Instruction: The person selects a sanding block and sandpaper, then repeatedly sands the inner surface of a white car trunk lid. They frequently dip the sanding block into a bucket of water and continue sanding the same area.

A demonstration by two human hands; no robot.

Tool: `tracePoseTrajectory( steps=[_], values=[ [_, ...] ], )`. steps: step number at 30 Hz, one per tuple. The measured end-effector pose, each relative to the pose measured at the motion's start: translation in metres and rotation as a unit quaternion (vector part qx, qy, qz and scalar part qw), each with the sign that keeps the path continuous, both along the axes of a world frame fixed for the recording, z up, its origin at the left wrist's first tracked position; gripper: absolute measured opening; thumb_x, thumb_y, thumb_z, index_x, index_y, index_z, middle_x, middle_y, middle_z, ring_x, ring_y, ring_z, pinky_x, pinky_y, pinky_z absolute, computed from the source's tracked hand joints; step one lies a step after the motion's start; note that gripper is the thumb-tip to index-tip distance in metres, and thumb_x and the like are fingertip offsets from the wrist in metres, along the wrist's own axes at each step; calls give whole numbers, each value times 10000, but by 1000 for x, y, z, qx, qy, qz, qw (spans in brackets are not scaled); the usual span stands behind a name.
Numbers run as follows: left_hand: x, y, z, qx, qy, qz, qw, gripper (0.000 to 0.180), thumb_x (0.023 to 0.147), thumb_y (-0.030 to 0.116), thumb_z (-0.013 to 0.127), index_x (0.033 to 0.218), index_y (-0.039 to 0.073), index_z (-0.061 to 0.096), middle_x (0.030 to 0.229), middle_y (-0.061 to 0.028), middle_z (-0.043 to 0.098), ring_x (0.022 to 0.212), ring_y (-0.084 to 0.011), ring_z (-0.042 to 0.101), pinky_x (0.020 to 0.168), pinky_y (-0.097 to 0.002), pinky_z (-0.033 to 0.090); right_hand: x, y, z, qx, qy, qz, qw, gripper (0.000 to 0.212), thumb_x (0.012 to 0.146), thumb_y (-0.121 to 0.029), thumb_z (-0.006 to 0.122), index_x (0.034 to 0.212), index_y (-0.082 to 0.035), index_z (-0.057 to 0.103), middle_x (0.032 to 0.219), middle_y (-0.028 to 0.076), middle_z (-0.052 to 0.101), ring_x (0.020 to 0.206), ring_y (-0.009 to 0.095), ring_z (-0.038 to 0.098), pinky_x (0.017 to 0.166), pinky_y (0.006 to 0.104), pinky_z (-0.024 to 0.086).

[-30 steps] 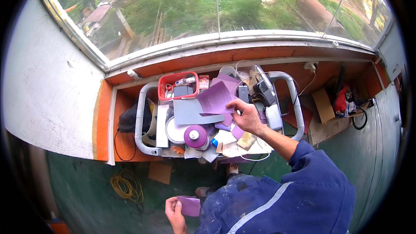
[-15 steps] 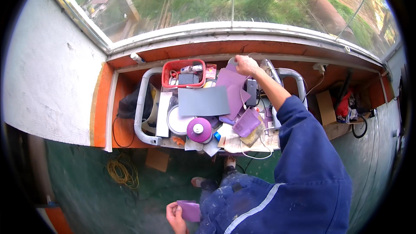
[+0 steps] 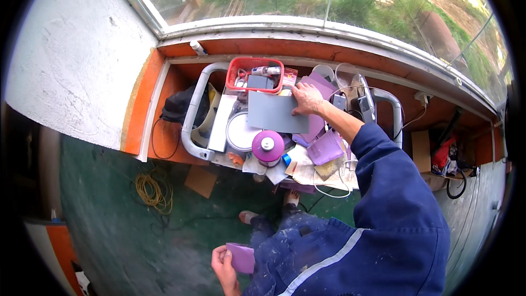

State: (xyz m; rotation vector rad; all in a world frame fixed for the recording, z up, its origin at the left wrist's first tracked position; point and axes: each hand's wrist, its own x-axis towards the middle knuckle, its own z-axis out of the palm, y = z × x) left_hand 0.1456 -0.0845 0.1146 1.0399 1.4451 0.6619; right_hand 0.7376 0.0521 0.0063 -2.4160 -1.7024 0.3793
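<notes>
The left grip (image 3: 224, 268) is closed on a small purple sheet (image 3: 241, 257), pinched between thumb and fingers, with the sheet sticking out to the right of the hand. The right grip (image 3: 308, 100) is spread over the right end of a flat grey sheet (image 3: 274, 115), thumb on top; I cannot tell whether it is pinching the sheet or only resting on it. The grey sheet stretches leftward from this grip, over the clutter on a cart (image 3: 193, 123). Larger purple sheets (image 3: 314, 126) lie beneath and just to the near side of the right grip. Left of it and a little farther off is a red basket (image 3: 232, 74) with small things inside. Nearer the person, to its left, stand a purple bottle (image 3: 268, 151) and a white round lid (image 3: 239, 131). A folded purple sheet (image 3: 327, 148) lies to its near right. On the floor, farther out and left of the left grip, are a yellow cable coil (image 3: 152, 192) and a brown board (image 3: 200, 181).
</notes>
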Motion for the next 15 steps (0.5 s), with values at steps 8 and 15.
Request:
tracePoseTrajectory(
  steps=[8, 15],
  values=[
    [1, -3, 0, 0, -4, -7, 1000, 154, 990, -15, 538, 1134, -30, 594, 1005, -83, 688, 907, -109, 632, 822, -256, 503, 91, -23, 22, 132, 260, -83, 953, 284, 762, -196, 792, 980, -17, 760, 812, 120, 740, 767, 208, 705, 722, 370, 564],
    [11, 2, 8, -10, -6, -26, 1000, 152, 989, -2, 540, 1127, -26, 601, 993, -76, 688, 898, -110, 630, 825, -257, 502, 134, -67, 68, 288, 451, -310, 786, 170, 995, -202, 682, 1004, -33, 705, 651, -9, 605, 502, 62, 530, 445, 249, 417]
  ],
)
